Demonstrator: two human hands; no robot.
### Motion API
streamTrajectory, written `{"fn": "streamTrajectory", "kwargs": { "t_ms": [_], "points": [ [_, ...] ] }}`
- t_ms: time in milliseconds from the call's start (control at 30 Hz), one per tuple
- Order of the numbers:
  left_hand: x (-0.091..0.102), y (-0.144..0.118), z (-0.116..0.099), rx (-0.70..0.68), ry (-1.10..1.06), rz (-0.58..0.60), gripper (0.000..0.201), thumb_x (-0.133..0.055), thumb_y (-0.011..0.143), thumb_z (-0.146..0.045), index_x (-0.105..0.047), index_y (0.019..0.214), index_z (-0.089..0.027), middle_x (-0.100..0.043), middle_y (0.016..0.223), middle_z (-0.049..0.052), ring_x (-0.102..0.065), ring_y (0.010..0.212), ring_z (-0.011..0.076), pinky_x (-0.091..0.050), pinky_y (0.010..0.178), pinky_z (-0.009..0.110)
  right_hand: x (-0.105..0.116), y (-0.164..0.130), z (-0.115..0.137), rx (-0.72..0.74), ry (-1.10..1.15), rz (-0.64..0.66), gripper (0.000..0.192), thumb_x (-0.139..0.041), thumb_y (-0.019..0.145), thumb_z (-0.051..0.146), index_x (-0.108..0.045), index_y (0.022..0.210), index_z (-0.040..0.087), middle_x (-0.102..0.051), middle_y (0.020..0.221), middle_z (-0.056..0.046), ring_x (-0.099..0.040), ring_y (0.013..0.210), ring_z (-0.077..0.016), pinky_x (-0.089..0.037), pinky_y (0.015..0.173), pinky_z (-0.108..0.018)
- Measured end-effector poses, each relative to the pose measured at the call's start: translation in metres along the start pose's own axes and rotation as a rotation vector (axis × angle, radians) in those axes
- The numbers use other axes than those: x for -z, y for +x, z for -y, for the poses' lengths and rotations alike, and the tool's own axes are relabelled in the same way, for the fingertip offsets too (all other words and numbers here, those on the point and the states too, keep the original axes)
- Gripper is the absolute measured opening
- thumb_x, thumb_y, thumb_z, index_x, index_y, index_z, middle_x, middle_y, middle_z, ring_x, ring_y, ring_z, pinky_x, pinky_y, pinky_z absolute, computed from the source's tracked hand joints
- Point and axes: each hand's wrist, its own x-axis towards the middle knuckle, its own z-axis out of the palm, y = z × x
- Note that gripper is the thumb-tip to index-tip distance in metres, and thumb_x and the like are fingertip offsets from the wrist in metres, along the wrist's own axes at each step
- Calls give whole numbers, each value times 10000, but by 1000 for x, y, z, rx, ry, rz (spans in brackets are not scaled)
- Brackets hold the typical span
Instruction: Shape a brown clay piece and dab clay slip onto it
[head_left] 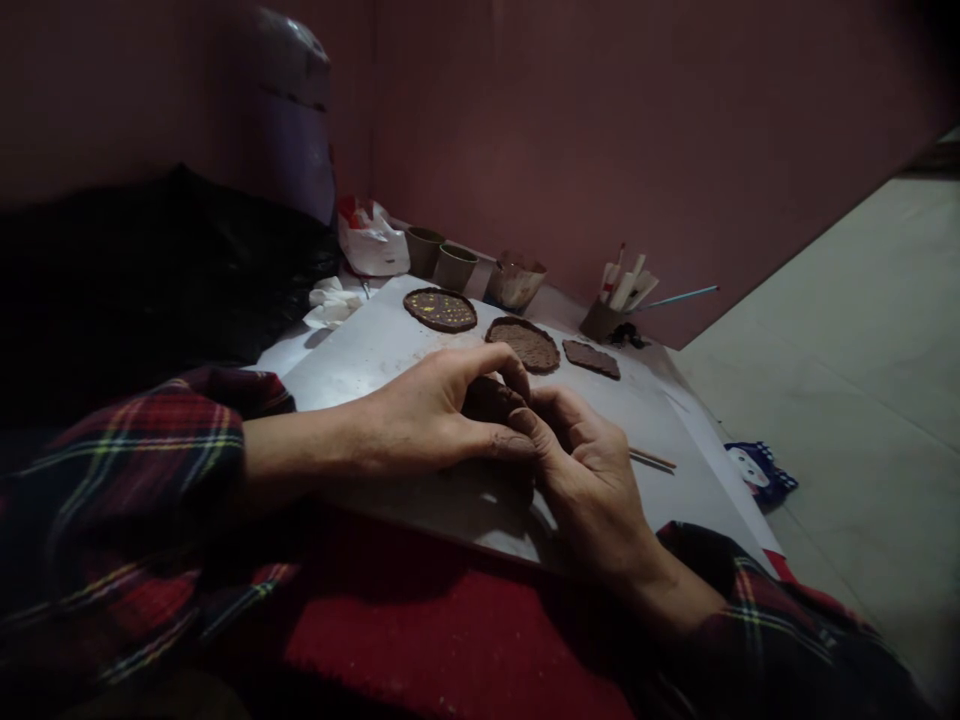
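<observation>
A lump of dark brown clay point(491, 398) sits between my two hands, above the near part of a white board point(360, 350). My left hand point(450, 410) curves round it from the left, thumb below and fingers over the top. From the right, my right hand point(589, 450) presses the clay with its thumb and bent fingers. The fingertips of both hands meet, and part of the lump is hidden. Beyond them on the board lie a round clay disc with yellow specks point(440, 310), a plain round clay disc point(523, 346) and a small flat clay slab point(592, 359).
Thin sticks point(652, 458) lie right of my right hand. Along the wall stand two cups point(456, 268), a smeared glass jar point(516, 282) and a holder point(604, 320) with brushes and tools. Crumpled tissue point(330, 303) and a white plastic bag point(373, 245) are at the back left.
</observation>
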Motion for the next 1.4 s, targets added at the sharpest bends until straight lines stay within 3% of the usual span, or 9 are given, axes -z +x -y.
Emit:
{"fn": "streamTrajectory", "kwargs": {
  "t_ms": [800, 1400],
  "points": [
    [0, 0, -3, 57, 24, 5, 243, -680, 775, -268, -533, 949, -182, -646, 828, -3, -617, 788, 171, -501, 688, 284, 0, 0, -3, 2, -41, 1, 166, -556, 895, 357, -612, 891, 201, -635, 832, -15, -574, 777, -157, -446, 676, -269],
    [0, -1, -3, -14, 133, -14, 229, -678, 787, -247, -560, 955, -146, -641, 842, 3, -608, 804, 156, -486, 687, 257, 1, 1, -4, 20, -81, 14, 146, -534, 899, 338, -564, 852, 203, -626, 828, -15, -578, 781, -160, -439, 672, -282]
  ]
}}
